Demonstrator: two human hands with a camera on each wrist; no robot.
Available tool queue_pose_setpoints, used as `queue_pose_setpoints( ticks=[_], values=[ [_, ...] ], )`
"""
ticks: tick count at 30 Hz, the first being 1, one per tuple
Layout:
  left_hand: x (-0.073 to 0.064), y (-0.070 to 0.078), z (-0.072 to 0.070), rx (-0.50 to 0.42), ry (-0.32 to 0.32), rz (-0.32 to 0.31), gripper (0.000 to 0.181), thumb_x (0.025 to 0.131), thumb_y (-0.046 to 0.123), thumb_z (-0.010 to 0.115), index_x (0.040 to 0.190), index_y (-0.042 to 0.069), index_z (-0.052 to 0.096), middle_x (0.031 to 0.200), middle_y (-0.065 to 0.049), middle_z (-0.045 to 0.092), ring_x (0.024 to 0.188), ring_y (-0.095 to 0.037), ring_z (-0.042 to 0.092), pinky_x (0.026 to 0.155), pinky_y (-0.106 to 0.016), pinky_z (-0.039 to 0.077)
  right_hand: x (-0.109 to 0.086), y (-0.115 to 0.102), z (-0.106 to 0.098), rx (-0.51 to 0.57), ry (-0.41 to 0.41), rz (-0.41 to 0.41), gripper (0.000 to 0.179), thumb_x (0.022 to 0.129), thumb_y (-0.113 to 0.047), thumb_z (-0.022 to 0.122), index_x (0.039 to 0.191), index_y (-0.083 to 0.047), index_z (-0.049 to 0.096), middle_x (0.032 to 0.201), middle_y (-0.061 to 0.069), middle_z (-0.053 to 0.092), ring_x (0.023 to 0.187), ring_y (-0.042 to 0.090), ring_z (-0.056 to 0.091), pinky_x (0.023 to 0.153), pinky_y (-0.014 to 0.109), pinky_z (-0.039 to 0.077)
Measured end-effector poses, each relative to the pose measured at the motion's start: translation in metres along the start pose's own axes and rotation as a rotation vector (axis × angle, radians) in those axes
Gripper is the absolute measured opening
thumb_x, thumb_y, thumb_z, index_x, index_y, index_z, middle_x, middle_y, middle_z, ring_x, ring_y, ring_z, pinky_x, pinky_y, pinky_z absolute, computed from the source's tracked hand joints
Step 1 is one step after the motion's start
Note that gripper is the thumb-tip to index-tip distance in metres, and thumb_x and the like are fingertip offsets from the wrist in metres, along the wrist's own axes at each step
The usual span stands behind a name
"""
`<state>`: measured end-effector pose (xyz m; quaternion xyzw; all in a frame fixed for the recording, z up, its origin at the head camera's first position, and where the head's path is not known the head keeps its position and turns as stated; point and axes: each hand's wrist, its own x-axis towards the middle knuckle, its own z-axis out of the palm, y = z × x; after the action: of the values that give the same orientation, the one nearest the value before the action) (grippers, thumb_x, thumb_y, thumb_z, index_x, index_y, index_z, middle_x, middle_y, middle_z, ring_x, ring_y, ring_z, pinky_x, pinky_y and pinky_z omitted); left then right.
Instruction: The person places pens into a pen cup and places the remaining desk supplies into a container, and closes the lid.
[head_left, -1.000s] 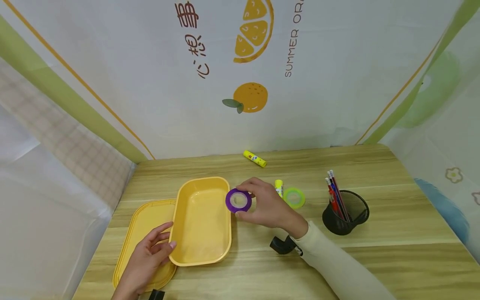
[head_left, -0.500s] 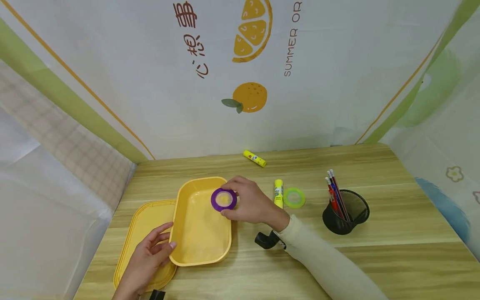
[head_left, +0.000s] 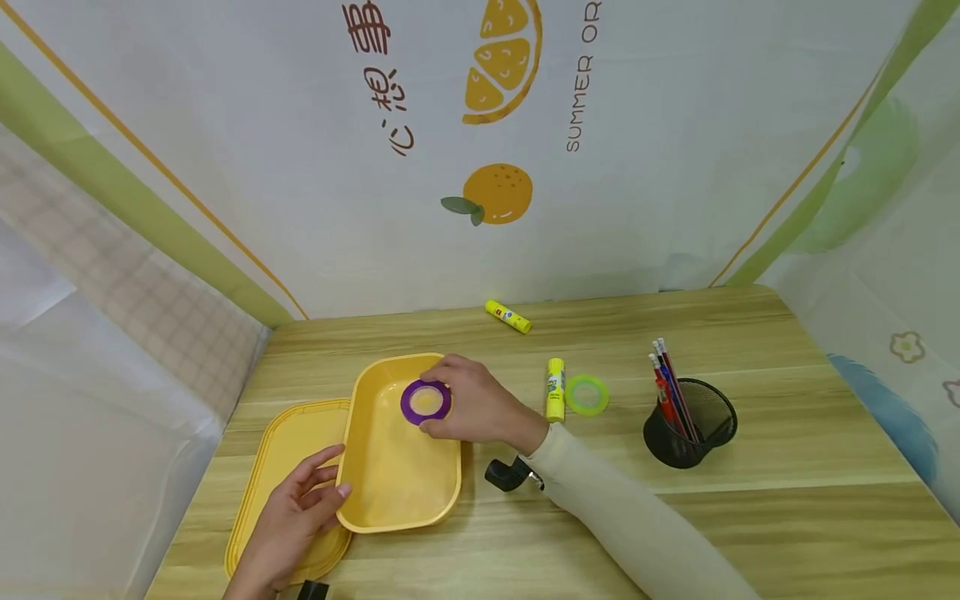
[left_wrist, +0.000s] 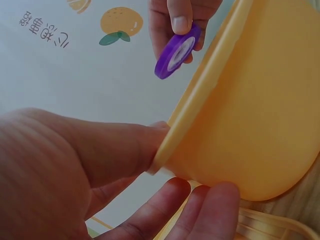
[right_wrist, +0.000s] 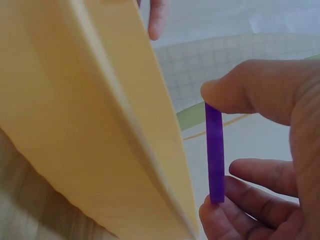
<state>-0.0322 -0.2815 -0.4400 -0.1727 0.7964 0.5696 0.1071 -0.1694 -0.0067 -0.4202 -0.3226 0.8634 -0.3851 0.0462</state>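
Note:
My right hand point(head_left: 480, 404) pinches a purple roll of tape point(head_left: 406, 406) by its edges, thumb on one side and fingertips on the other. The roll is held over the yellow plastic box point(head_left: 401, 475), above its right rim. In the right wrist view the purple tape roll point(right_wrist: 215, 155) shows edge-on beside the box wall point(right_wrist: 65, 115). My left hand point(head_left: 288, 517) holds the box by its left rim, with the thumb point(left_wrist: 120, 150) at the rim and the fingers along the outer wall. Under that hand lies the yellow lid point(head_left: 288, 450), partly hidden by the box.
A glue stick point(head_left: 555, 390) lies beside a green tape roll point(head_left: 587, 395) right of the box. Another glue stick point(head_left: 507, 317) is near the back edge. A black mesh pen cup point(head_left: 690, 425) with pencils stands at the right. A printed cloth point(head_left: 375, 225) hangs behind the table.
My right hand has moved left with the purple tape roll, from beside the box's right rim to over its inside. My left hand and the box have stayed put.

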Motion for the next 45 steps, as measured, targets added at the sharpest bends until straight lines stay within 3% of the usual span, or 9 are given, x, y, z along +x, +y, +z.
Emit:
queue_pose_setpoints(
  ticks=[7, 19, 25, 38, 45],
  values=[
    [-0.001, 0.002, 0.0, 0.004, 0.003, 0.0, 0.061, 0.102, 0.019, 0.073, 0.158, 0.022, 0.047, 0.135, -0.012, 0.054, 0.098, -0.011, 0.065, 0.074, -0.029, 0.059, 0.015, 0.0, 0.013, -0.113, -0.076, -0.03, 0.064, 0.084, -0.039, 0.087, 0.137, -0.009, 0.068, 0.128, 0.001, 0.068, 0.117, 0.015, 0.061, 0.1, 0.025, 0.053],
    [0.002, -0.003, 0.0, 0.003, 0.006, -0.015, 0.064, 0.102, 0.016, 0.073, 0.159, 0.019, 0.045, 0.135, -0.011, 0.056, 0.097, -0.011, 0.065, 0.072, -0.029, 0.059, 0.03, -0.008, 0.026, -0.199, -0.113, -0.077, 0.062, 0.084, -0.04, 0.086, 0.135, -0.008, 0.07, 0.127, 0.001, 0.069, 0.118, 0.014, 0.06, 0.103, 0.022, 0.052],
    [0.002, -0.003, -0.002, 0.0, 0.009, -0.022, 0.065, 0.102, 0.015, 0.072, 0.16, 0.02, 0.044, 0.136, -0.01, 0.055, 0.096, -0.01, 0.064, 0.072, -0.029, 0.059, 0.036, -0.012, 0.025, -0.244, -0.142, -0.063, 0.062, 0.087, -0.04, 0.085, 0.137, -0.008, 0.068, 0.131, 0.003, 0.068, 0.12, 0.016, 0.062, 0.106, 0.025, 0.051],
    [0.002, -0.004, 0.0, -0.02, 0.001, -0.016, 0.065, 0.102, 0.014, 0.072, 0.16, 0.02, 0.045, 0.141, -0.012, 0.052, 0.098, -0.009, 0.064, 0.073, -0.029, 0.059, 0.041, -0.001, 0.027, -0.338, -0.169, -0.083, 0.06, 0.089, -0.04, 0.084, 0.137, -0.008, 0.068, 0.132, 0.003, 0.071, 0.123, 0.017, 0.065, 0.109, 0.027, 0.051],
    [0.001, -0.004, 0.001, -0.037, 0.003, -0.003, 0.064, 0.101, 0.012, 0.072, 0.159, 0.02, 0.046, 0.138, -0.013, 0.053, 0.097, -0.01, 0.065, 0.072, -0.029, 0.059, 0.043, -0.001, 0.029, -0.403, -0.178, -0.08, 0.054, 0.088, -0.043, 0.083, 0.129, -0.009, 0.072, 0.122, 0.002, 0.074, 0.114, 0.017, 0.068, 0.103, 0.028, 0.054]
  ],
)
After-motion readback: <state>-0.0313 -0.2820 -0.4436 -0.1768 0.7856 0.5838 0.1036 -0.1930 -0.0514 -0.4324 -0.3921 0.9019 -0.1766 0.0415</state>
